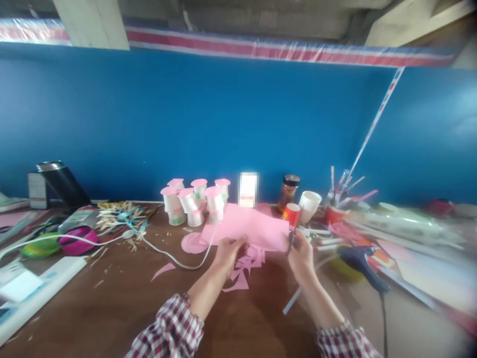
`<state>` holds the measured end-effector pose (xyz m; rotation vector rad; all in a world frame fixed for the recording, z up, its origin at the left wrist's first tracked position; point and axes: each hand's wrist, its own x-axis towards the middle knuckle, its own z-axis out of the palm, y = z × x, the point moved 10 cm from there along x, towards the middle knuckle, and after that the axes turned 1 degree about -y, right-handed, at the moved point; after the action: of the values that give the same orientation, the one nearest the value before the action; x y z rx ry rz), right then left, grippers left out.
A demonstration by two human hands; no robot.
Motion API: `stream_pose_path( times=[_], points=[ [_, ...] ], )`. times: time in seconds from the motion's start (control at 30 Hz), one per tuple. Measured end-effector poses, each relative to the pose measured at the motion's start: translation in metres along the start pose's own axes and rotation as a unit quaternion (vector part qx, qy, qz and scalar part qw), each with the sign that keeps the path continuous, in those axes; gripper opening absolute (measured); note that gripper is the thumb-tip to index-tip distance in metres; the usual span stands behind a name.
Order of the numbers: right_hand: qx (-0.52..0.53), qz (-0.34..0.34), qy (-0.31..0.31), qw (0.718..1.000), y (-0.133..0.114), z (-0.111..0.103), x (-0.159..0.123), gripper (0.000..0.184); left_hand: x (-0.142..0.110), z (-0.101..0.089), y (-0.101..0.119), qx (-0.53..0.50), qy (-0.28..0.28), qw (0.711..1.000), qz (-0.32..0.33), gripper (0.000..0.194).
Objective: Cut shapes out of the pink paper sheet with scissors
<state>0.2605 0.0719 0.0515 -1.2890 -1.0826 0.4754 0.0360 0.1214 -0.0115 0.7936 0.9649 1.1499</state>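
Observation:
My left hand (pixel 228 254) is closed on the lower edge of a pink paper sheet (pixel 249 223), thumb on top. At the sheet's right edge my right hand (pixel 301 251) grips a dark tool that looks like scissors (pixel 290 239); its blades are blurred and partly hidden by the fingers. Under and in front of the sheet lie pink paper scraps (pixel 240 284). Round pink paper pieces (pixel 193 243) rest just left of it. Stacked white cups with pink paper tops (pixel 173 203) stand behind on the left.
A white cable (pixel 175 262) crosses the table to the left of my hands. A red paper cup (pixel 291 214), a white cup (pixel 310 206) and a dark-lidded jar (pixel 289 188) stand behind my right hand. A glue gun (pixel 363 261) lies farther right. A white power strip (pixel 48 288) sits at left.

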Motion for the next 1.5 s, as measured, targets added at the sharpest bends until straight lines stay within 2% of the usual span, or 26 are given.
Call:
stream_pose_path(
  times=[0.07,0.13,0.17,0.2,0.27,0.3,0.37,0.47,0.53,0.67,0.83,1.3,1.5],
  points=[
    [0.01,-0.004,0.004,1.0,-0.004,-0.001,-0.004,0.036,0.002,-0.007,0.006,-0.032,0.021,0.999,0.027,0.032],
    [0.035,0.015,-0.049,0.998,-0.009,0.01,-0.013,0.039,0.003,-0.016,0.015,-0.08,0.033,0.995,0.055,0.027],
    [0.048,0.026,-0.096,0.994,-0.012,0.021,-0.019,0.04,0.003,-0.02,0.02,-0.108,0.036,0.991,0.065,0.025],
    [0.061,0.038,-0.172,0.982,-0.016,0.037,-0.029,0.04,0.003,-0.024,0.025,-0.137,0.041,0.987,0.072,0.022],
    [0.087,0.072,-0.341,0.933,-0.023,0.073,-0.058,0.043,0.001,-0.034,0.035,-0.197,0.057,0.975,0.085,0.017],
    [0.093,0.093,-0.407,0.904,-0.023,0.086,-0.073,0.043,0.0,-0.037,0.039,-0.222,0.064,0.969,0.091,0.016],
    [0.098,0.105,-0.479,0.866,-0.026,0.101,-0.094,0.046,-0.004,-0.037,0.047,-0.249,0.058,0.961,0.102,0.017],
    [0.102,0.106,-0.477,0.867,-0.023,0.106,-0.097,0.048,-0.01,-0.025,0.052,-0.237,0.022,0.965,0.114,0.016],
    [0.102,0.107,-0.462,0.875,-0.02,0.104,-0.094,0.048,-0.014,-0.018,0.045,-0.202,0.016,0.973,0.109,0.016],
    [0.089,0.104,-0.433,0.891,-0.015,0.099,-0.087,0.046,-0.02,-0.012,0.022,-0.097,0.037,0.993,0.062,0.024],
    [0.086,0.091,-0.391,0.912,-0.015,0.095,-0.078,0.042,-0.027,-0.006,0.013,-0.018,0.044,0.998,0.038,0.033],
    [0.037,0.117,-0.334,0.935,-0.002,0.089,-0.069,0.036,-0.021,-0.01,0.005,-0.049,0.048,0.996,0.055,0.034],
    [0.07,0.102,-0.327,0.937,-0.007,0.086,-0.065,0.035,-0.023,-0.005,-0.004,-0.026,0.038,0.999,0.021,0.032]
  ],
)
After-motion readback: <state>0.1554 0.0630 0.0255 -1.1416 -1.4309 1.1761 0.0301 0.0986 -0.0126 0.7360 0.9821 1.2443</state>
